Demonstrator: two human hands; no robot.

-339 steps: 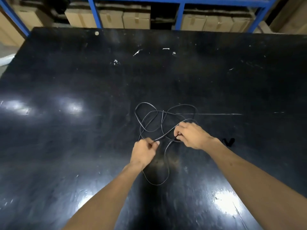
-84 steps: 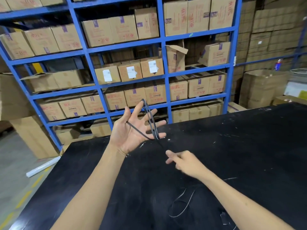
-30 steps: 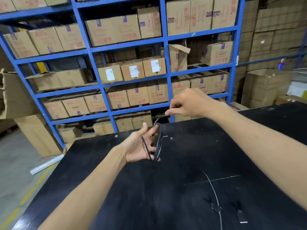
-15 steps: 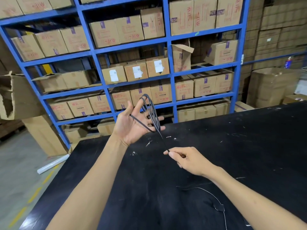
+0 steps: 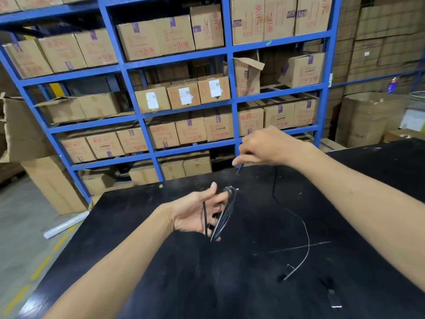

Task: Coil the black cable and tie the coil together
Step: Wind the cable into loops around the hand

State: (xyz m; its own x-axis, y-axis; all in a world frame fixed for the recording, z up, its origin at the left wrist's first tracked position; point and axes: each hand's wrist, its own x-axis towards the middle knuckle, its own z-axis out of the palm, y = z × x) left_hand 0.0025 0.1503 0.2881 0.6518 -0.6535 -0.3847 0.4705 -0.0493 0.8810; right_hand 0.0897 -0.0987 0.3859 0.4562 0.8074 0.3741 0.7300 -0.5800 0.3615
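My left hand (image 5: 195,212) is held palm-up over the black table (image 5: 161,272), fingers spread, with several loops of the thin black cable (image 5: 224,212) wound around them. My right hand (image 5: 266,146) is raised above and to the right of it, thumb and fingers pinched on the cable's free length. From that pinch the loose cable tail (image 5: 303,226) drops behind my right forearm, curves across the table and ends near a small plug at the lower right. A short black strap (image 5: 332,295) lies flat on the table close to my right arm.
Blue steel shelving (image 5: 147,125) packed with cardboard boxes stands just past the table's far edge. More stacked cartons fill the right background. A white roll (image 5: 66,224) lies on the concrete floor to the left of the table.
My right hand has swung up from near the table to above the left hand, carrying the cable over the fingers. The left hand has dropped lower. The loose tail on the table has shortened.
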